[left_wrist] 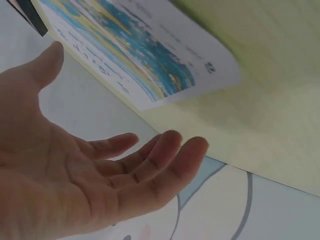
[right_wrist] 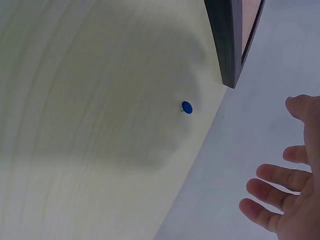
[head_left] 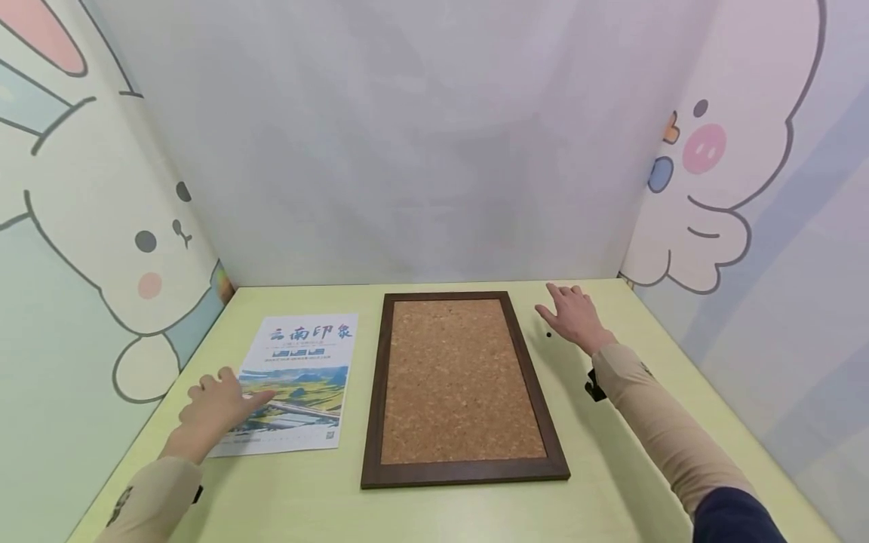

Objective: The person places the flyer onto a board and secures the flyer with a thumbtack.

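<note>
Poster [head_left: 305, 388] lies partly hidden behind the left hand [head_left: 216, 403] — both hands loosely spread, the right hand [head_left: 575, 317] near a thumbtack [right_wrist: 187, 107].

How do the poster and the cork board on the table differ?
The poster is white with colourful print, while the cork board is speckled brown. The cork board has a dark frame; the poster has none. The poster is also smaller than the cork board. Both are rectangular and lie on the table.
</note>
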`<state>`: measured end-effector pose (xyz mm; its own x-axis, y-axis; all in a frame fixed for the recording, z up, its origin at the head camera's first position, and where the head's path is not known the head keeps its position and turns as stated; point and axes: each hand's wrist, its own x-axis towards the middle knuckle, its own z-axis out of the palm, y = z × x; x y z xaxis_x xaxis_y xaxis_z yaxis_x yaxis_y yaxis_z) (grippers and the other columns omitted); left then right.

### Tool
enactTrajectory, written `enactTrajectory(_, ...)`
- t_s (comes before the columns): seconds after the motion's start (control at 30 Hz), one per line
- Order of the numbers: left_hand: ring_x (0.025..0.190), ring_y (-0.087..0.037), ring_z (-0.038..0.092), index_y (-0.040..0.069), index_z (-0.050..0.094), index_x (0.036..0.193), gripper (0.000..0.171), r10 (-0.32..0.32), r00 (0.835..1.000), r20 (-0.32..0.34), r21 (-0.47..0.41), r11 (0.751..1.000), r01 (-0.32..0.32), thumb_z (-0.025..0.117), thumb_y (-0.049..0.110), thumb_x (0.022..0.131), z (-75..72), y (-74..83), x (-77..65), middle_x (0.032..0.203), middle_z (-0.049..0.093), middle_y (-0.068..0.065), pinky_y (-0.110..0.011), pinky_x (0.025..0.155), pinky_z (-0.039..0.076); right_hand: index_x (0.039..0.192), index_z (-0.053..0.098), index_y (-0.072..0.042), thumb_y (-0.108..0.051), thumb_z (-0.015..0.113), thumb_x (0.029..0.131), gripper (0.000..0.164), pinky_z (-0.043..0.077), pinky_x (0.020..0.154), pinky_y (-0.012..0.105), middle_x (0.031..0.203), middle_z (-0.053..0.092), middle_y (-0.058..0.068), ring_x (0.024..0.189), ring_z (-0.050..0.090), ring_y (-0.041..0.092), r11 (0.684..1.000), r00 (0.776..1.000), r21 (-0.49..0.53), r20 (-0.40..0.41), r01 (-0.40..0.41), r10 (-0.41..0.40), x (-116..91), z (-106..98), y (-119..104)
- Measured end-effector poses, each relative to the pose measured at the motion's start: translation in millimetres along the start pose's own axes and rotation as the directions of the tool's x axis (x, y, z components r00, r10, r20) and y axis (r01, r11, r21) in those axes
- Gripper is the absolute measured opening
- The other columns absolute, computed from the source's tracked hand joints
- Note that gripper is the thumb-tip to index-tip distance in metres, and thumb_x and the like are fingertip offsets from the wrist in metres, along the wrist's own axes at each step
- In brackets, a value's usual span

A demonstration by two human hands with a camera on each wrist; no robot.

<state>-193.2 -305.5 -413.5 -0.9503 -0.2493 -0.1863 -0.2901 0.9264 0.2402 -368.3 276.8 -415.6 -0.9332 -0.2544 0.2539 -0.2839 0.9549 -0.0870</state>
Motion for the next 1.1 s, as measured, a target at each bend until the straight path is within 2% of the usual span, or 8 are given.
enactTrajectory(0.13,0.096,-0.062,0.045,-0.027,0.025,0.120,0.114,-0.040,0.995,0.087,0.035,0.999,0.038,0.050,0.077,0.080,1.3,-10.9,-6.5,0.106,0.037,-0.048,-0.060,0.072,0.044,0.134,0.046,0.009,-0.041,0.054,0.097,0.062,0.049,0.082,0.058,0.122,0.057,0.033,0.109,0.054,0.049,0.998,0.997,0.038,0.068,-0.049,0.046,-2,6,1)
enactTrajectory(0.23,0.094,-0.060,0.048,-0.028,0.025,0.119,0.117,-0.063,0.990,0.123,0.055,0.997,0.057,0.049,0.079,0.080,4.2,-14.4,-8.1,0.105,0.039,-0.048,-0.059,0.076,0.044,0.121,0.052,0.010,-0.040,0.055,0.096,0.057,0.052,0.068,0.051,0.109,0.062,0.030,0.092,0.062,0.042,0.992,0.984,0.080,0.157,-0.093,0.079,-2,11,1)
enactTrajectory(0.33,0.096,-0.061,0.049,-0.029,0.026,0.118,0.116,-0.068,0.988,0.135,0.062,0.996,0.060,0.051,0.077,0.080,7.2,-15.8,-7.6,0.105,0.039,-0.049,-0.060,0.078,0.044,0.100,0.056,0.006,-0.041,0.055,0.095,0.047,0.046,0.056,0.040,0.086,0.062,0.021,0.071,0.059,0.030,0.983,0.964,0.107,0.238,-0.150,0.121,-1,16,1)
enactTrajectory(0.43,0.096,-0.061,0.049,-0.029,0.027,0.117,0.113,-0.058,0.989,0.139,0.064,0.997,0.050,0.054,0.074,0.081,9.9,-16.9,-6.1,0.105,0.040,-0.049,-0.060,0.079,0.044,0.082,0.051,-0.002,-0.041,0.057,0.093,0.041,0.039,0.051,0.036,0.071,0.053,0.010,0.061,0.048,0.022,0.973,0.941,0.101,0.292,-0.208,0.170,-1,19,0)
enactTrajectory(0.63,0.092,-0.058,0.051,-0.028,0.030,0.114,0.110,-0.052,0.989,0.137,0.071,0.997,0.042,0.056,0.073,0.081,13.2,-19.8,-3.7,0.102,0.043,-0.046,-0.058,0.076,0.045,0.080,0.052,-0.002,-0.038,0.059,0.091,0.038,0.038,0.053,0.036,0.070,0.049,0.007,0.064,0.047,0.022,0.960,0.918,0.096,0.331,-0.262,0.217,-4,22,-1)
enactTrajectory(0.8,0.082,-0.050,0.056,-0.022,0.023,0.112,0.102,-0.033,0.991,0.129,-0.010,0.999,0.034,0.061,0.068,0.081,14.5,-21.0,-2.5,0.097,0.048,-0.044,-0.050,0.066,0.046,0.081,0.052,-0.002,-0.036,0.059,0.091,0.036,0.037,0.053,0.035,0.070,0.048,0.008,0.063,0.047,0.022,0.946,0.909,0.126,0.340,-0.297,0.240,-5,25,2)
enactTrajectory(0.97,0.068,-0.033,0.057,-0.022,0.011,0.121,0.104,0.013,0.994,0.105,-0.087,0.996,-0.004,0.064,0.059,0.084,19.6,-22.3,-1.4,0.087,0.056,-0.038,-0.039,0.057,0.043,0.063,0.043,-0.011,-0.030,0.059,0.091,0.038,0.032,0.048,0.031,0.058,0.039,0.000,0.053,0.040,0.016,0.937,0.912,0.171,0.337,-0.305,0.236,-6,26,6)
enactTrajectory(1.1,0.066,-0.030,0.054,-0.023,0.012,0.121,0.096,0.044,0.997,0.071,-0.133,0.990,-0.034,0.067,0.048,0.086,22.5,-21.2,-0.4,0.084,0.055,-0.036,-0.037,0.056,0.042,0.055,0.043,-0.014,-0.025,0.060,0.090,0.041,0.028,0.046,0.027,0.051,0.034,-0.004,0.049,0.035,0.012,0.926,0.912,0.211,0.337,-0.314,0.233,-7,29,8)
